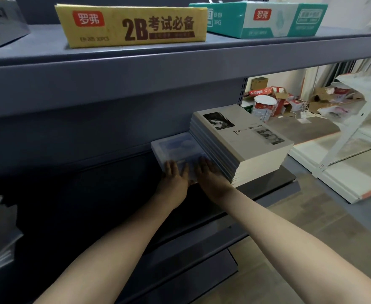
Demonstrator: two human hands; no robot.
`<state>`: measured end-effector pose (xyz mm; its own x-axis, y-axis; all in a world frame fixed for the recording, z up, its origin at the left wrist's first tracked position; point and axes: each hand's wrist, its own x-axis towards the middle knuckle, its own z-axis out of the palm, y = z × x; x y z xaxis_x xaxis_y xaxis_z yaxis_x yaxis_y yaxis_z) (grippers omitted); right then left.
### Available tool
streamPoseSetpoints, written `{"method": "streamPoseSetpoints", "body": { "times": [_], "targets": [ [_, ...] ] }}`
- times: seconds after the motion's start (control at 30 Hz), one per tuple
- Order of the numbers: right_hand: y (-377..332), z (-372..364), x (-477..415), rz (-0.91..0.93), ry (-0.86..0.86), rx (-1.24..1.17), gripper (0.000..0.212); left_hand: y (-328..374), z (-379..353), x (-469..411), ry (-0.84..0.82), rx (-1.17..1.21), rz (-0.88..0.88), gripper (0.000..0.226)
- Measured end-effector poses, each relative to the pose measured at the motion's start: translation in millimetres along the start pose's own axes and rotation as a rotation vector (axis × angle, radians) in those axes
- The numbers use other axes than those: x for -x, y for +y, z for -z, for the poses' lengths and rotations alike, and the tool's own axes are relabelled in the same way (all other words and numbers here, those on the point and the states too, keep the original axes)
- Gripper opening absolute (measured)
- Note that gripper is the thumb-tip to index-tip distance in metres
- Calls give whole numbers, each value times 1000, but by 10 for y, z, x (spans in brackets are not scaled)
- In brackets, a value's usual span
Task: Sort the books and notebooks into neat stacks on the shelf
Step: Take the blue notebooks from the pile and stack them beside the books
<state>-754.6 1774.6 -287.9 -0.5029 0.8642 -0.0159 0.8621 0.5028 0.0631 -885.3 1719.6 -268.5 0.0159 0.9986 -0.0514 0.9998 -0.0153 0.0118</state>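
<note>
So both palms lie flat, fingers spread, left hand (174, 177) and right hand (210, 174) on the bluish notebooks (176, 149), pressing not clasping; they should square them against the taller stack (241, 141) just right of the hands

Dim shelf – bright rt, blurry

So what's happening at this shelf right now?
A person has both hands, left hand and right hand, flat on the near edge of a low bluish stack of notebooks on the dark shelf. It sits right beside a taller grey stack. Boxes on the upper shelf are untouched.
</note>
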Motion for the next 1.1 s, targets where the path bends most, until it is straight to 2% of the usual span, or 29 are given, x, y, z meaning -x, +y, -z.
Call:
{"method": "streamPoseSetpoints", "body": {
  "times": [0.1, 0.17, 0.9, 1.1],
  "targets": [
    [-51, 202, 96, 30, 0, -26, 62, -15, -3, -15, 6, -2, -9, 57],
    [-8, 210, 97, 36, -23, -36, 57, -20, -12, -12, -7, 9, -7, 57],
    [-3, 243, 97, 26, -60, -122, 60, 8, -33, -31, -19, -26, -40, 61],
    [-170, 393, 195, -1, -57, -149, 60, -15, 80, -38, -79, 6, -21, 61]
  ]
}}
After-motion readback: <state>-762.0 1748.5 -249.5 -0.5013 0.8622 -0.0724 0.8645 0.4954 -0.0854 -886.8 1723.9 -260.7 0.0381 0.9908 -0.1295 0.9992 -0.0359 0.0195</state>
